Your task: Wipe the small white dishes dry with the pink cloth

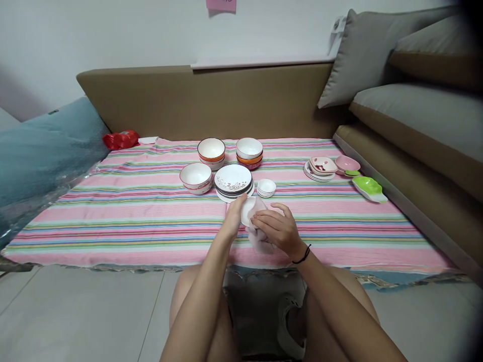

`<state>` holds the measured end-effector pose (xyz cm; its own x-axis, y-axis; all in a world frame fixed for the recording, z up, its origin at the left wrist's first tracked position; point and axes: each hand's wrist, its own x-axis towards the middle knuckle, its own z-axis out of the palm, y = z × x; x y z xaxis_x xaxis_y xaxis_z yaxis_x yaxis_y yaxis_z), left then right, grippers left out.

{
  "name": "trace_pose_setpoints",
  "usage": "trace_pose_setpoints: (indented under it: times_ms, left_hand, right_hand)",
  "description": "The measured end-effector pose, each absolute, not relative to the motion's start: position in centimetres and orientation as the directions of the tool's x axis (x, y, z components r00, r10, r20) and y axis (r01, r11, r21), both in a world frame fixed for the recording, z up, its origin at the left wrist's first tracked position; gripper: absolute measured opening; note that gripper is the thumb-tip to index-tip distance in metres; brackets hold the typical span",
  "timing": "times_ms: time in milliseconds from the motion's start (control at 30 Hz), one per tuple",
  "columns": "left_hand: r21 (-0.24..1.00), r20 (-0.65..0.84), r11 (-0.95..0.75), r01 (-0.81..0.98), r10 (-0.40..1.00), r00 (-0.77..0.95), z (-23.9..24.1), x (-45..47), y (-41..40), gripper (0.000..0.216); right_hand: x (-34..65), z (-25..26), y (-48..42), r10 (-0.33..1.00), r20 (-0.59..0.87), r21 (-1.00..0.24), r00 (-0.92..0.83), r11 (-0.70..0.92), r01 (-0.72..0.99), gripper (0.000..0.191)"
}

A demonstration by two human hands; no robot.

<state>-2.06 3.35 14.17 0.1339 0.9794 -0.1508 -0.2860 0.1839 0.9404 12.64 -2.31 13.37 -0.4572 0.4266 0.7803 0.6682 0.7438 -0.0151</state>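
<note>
The cloth [261, 244] and right hand [278, 229] partly hide the white bowl [246, 208].

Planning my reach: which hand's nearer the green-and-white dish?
Right: the right hand is left of the green-and-white dish; the left hand, holding a white bowl, is farther left.

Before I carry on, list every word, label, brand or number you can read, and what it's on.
No text can be read.
Pink note on the wall: marks cut off by the top edge, unreadable.
White item beside the grey cushion: dark marks, too small to read.
White dish in the left hand: no lettering visible.
</note>
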Motion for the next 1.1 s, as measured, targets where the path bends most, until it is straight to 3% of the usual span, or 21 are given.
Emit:
trace_pose_setpoints:
  times_ms: [167,300,533,833,1100]
  left_hand:
    - [0.947,-0.160,0.224,-0.231,0.950,0.267,14.8,-3.0,3.3,0.034]
    - [0.876,-0.223,0.365,-0.315,0.886,0.407,15.1,-2.6,2.9,0.051]
    - [0.850,-0.032,0.291,-0.440,0.861,0.508,15.9,-2.2,1.9,0.047]
    - [0.880,-0.019,0.185,-0.438,0.934,0.357,14.6,-1.3,2.0,0.056]
    - [0.886,-0.117,0.228,-0.404,0.953,0.280,14.2,-1.3,2.5,0.056]
  right_hand:
    - [12.9,13.1,-2.4,0.413,0.767,0.005,-0.491,0.762,0.648,0.017]
    - [13.0,13.1,-2.3,0.496,0.780,-0.101,-0.383,0.703,0.704,0.016]
    - [13.4,13.0,-2.1,0.523,0.826,-0.214,-0.208,0.633,0.744,0.016]
    - [13.1,13.2,-2.0,0.526,0.811,-0.192,-0.256,0.653,0.733,0.015]
    - [13.2,13.5,-1.7,0.532,0.737,-0.118,-0.418,0.709,0.695,0.020]
